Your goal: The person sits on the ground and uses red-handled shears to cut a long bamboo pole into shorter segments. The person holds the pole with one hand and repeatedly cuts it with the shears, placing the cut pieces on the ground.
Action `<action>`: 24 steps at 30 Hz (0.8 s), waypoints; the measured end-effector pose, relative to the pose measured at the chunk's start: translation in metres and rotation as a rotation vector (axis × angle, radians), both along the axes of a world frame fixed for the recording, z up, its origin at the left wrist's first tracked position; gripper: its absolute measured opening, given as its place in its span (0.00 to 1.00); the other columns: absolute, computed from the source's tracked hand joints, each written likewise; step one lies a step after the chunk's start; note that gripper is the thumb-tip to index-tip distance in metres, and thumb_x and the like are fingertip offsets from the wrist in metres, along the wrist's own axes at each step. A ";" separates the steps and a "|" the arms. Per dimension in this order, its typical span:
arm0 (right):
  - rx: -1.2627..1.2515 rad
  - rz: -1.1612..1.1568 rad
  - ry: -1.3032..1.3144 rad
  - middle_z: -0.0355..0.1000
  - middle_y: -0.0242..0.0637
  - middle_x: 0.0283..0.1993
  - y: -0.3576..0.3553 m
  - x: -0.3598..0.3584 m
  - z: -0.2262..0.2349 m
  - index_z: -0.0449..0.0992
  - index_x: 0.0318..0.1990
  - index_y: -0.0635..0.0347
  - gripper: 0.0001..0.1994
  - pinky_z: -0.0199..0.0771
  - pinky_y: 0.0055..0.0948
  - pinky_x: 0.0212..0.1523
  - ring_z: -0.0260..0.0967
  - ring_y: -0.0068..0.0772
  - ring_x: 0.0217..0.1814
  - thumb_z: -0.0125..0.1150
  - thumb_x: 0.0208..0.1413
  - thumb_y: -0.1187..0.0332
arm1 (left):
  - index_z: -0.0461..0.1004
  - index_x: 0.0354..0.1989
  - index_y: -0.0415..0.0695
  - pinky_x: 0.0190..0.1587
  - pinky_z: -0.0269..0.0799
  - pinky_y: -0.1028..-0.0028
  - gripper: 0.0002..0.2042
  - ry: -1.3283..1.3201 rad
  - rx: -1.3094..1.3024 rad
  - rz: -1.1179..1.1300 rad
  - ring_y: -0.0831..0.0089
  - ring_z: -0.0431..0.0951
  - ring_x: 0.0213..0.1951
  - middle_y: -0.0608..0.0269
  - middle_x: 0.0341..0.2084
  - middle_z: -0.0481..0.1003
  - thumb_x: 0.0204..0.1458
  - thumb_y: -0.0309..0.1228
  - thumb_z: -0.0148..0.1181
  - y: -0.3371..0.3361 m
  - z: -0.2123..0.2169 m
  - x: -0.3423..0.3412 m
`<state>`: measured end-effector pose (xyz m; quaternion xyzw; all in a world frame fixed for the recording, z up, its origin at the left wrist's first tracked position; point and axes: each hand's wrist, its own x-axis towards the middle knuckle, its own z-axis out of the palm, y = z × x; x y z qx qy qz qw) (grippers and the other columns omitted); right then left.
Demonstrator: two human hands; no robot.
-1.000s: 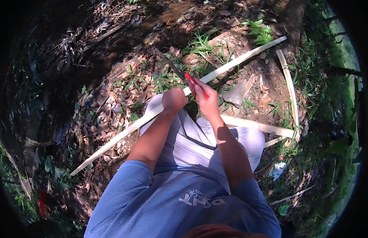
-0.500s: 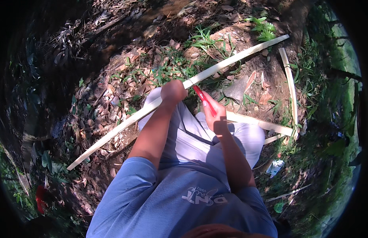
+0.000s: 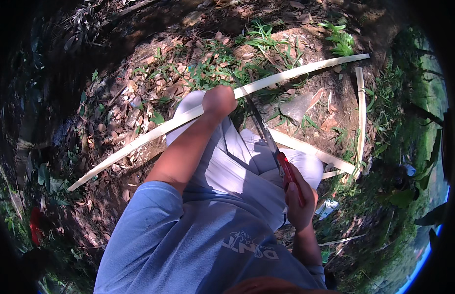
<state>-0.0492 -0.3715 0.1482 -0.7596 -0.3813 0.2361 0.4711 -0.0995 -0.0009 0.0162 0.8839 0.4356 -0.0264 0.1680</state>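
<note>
My left hand is closed around a long pale bamboo strip that runs from the lower left to the upper right across my knee. In my right hand I grip a knife by its red handle, low at my right side. Its dark blade points up toward the strip and ends just under it, near my left hand. I sit in light trousers and a blue shirt.
Two more pale strips lie on the ground: one by my right knee, another upright at the right. Dry leaves, grass tufts and bare soil cover the ground ahead. A red object lies at the far left.
My right hand has drawn the knife back toward my body, from up by the strip down to my right side. The left hand has kept its hold on the strip.
</note>
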 end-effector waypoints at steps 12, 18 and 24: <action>0.059 -0.036 0.008 0.72 0.26 0.31 0.080 0.014 -0.037 0.77 0.68 0.69 0.20 0.60 0.17 0.28 0.61 0.11 0.27 0.55 0.75 0.71 | 0.85 0.36 0.45 0.39 0.87 0.57 0.09 -0.081 0.118 0.026 0.53 0.90 0.35 0.49 0.33 0.87 0.58 0.28 0.57 -0.005 -0.017 0.002; 0.203 -0.079 0.162 0.80 0.35 0.35 0.185 0.037 -0.097 0.78 0.68 0.63 0.20 0.76 0.26 0.41 0.73 0.20 0.36 0.59 0.74 0.67 | 0.84 0.36 0.45 0.39 0.87 0.57 0.08 -0.080 0.115 0.008 0.53 0.90 0.34 0.50 0.31 0.87 0.58 0.29 0.57 -0.007 -0.016 0.002; 0.298 -0.021 -0.009 0.86 0.44 0.46 0.249 0.047 -0.110 0.78 0.68 0.65 0.20 0.80 0.30 0.51 0.80 0.27 0.45 0.59 0.74 0.66 | 0.86 0.36 0.45 0.41 0.87 0.58 0.08 -0.055 0.124 -0.008 0.53 0.90 0.36 0.50 0.34 0.87 0.57 0.31 0.60 0.006 -0.023 0.005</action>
